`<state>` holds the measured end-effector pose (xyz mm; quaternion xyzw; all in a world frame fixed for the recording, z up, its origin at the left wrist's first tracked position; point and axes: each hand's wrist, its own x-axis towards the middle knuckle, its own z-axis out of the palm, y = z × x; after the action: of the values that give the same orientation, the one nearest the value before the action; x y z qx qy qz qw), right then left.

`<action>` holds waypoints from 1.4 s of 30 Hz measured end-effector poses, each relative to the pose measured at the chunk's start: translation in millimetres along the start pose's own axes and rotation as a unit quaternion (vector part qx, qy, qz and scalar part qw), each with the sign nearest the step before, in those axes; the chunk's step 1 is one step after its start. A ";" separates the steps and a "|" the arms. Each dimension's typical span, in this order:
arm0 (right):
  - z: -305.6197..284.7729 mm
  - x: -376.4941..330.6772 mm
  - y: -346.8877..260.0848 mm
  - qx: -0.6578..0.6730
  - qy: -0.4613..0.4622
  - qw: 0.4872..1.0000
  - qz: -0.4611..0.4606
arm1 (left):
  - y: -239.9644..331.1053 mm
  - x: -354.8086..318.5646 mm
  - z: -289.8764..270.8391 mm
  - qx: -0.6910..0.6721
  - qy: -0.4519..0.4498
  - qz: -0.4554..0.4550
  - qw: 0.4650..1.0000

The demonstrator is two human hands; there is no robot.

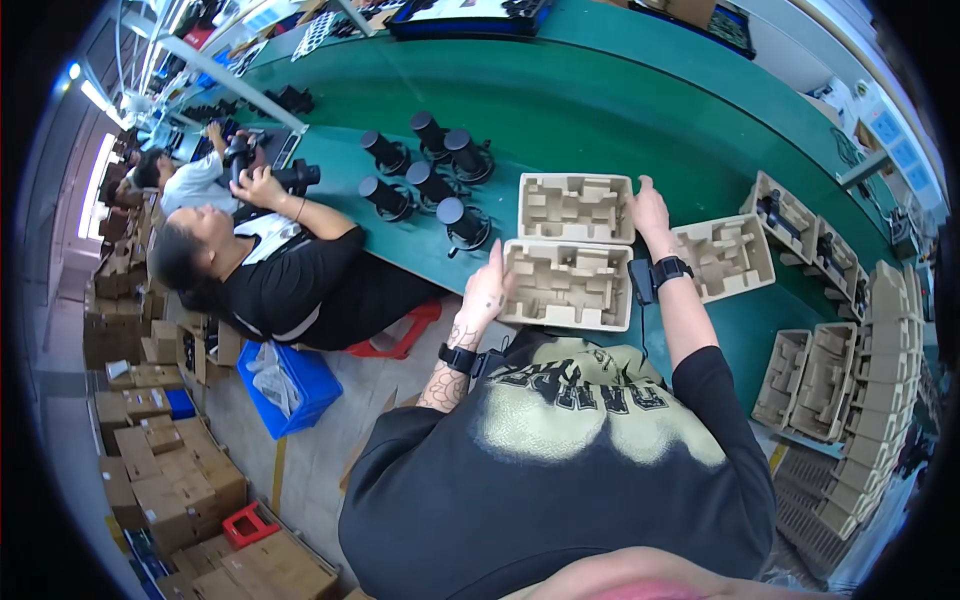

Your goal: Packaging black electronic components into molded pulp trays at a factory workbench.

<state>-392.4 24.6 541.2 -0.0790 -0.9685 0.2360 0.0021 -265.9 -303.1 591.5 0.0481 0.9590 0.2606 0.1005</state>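
Two brown moulded pulp trays lie one behind the other on the green workbench. My left hand [486,288] holds the left wall of the nearer tray [568,318], with its index finger stretched along the side. At the farther tray [575,180], my right hand [650,212] grips the right wall near the back corner. Both trays have shaped hollows with nothing lying in them. A third pulp tray [757,262] sits at an angle to the right, beyond my right wrist. Parts of my fingers are hidden by the tray walls.
Several black cylindrical devices [463,222] stand on the bench [540,120] at the left. A person in black [290,270] sits there, holding a similar device [298,178]. Filled trays [785,215] and stacked trays [870,400] are at the right. A blue bin [300,400] and cardboard boxes [185,490] occupy the floor.
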 end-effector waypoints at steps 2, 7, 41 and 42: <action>-20.2 -11.7 -29.2 0.032 0.016 0.999 0.037 | -8.0 11.4 -7.3 -0.035 0.141 0.040 0.989; -56.7 -52.1 -79.4 0.070 0.260 0.941 -0.204 | -9.9 43.3 -75.6 0.119 0.302 -0.014 0.946; -21.6 -36.1 -37.0 0.005 -0.080 0.907 -0.413 | 62.1 99.4 -25.6 -0.108 0.159 0.208 0.959; -25.6 -34.4 -39.4 0.065 -0.068 0.922 -0.375 | 53.4 112.3 -15.3 -0.017 0.177 0.271 0.946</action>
<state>-363.4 -3.5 583.1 0.3064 -0.9077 0.2851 0.0296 -376.6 -248.4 612.9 0.2579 0.9076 0.2983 -0.1441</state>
